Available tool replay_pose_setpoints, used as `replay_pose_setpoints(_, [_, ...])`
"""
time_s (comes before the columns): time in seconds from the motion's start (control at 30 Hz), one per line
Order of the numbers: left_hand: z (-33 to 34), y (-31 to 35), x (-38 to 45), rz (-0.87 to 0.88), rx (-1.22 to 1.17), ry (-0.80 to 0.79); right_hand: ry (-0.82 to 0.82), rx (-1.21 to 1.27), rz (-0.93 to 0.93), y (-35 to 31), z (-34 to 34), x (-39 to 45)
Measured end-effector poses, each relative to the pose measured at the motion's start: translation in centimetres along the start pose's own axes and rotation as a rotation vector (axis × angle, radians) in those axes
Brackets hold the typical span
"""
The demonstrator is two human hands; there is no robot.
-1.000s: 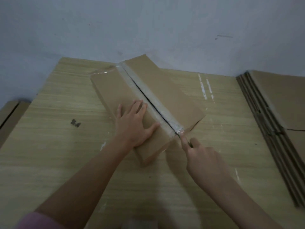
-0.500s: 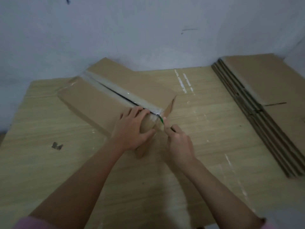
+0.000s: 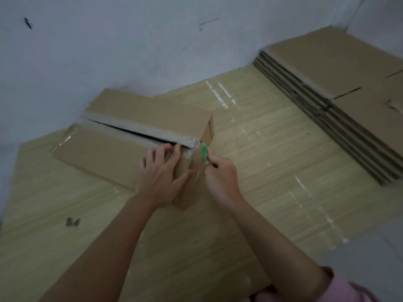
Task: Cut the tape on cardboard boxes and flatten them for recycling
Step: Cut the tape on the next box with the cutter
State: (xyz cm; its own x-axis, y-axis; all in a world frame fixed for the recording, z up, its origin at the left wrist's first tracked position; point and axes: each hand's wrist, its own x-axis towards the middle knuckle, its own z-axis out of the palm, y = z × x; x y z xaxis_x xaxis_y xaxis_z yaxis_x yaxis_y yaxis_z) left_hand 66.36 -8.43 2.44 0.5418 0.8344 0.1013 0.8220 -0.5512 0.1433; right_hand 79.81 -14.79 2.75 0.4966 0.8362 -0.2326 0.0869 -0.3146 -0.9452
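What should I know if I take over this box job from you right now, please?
Left hand: presses down on the near end of the box, fingertips at the seam.
Right hand: grips the green knife, tip at the near end of the tape.
Done: top seam slit open along its length; flattened boxes stacked at right.
Left: cut the end tape, flatten, stack.

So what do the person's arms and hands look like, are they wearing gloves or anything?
No gloves: the left hand and right hand are bare, and both forearms are uncovered. A pink sleeve shows on the right arm near the bottom edge. No rings, watch or markings are visible in this dim picture.
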Motion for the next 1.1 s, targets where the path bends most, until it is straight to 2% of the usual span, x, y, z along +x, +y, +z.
replay_pose_setpoints(0.3, [0.0,0.1,0.1,0.002,-0.004,0.014,0.009,0.036,0.038,0.0,-0.2,0.8])
replay_pose_setpoints(0.77, [0.0,0.2,0.3,-0.008,-0.027,0.002,-0.248,-0.222,0.006,-1.6,-2.9,1.5])
replay_pose_setpoints(0.9, [-0.5,-0.2,1.3,0.049,-0.003,-0.011,-0.281,-0.242,-0.012,-2.1,-4.0,1.7])
replay_pose_setpoints(1.1, [-0.6,-0.5,2.6,0.007,-0.119,0.01,-0.269,-0.235,-0.014,-2.4,-3.4,1.3])
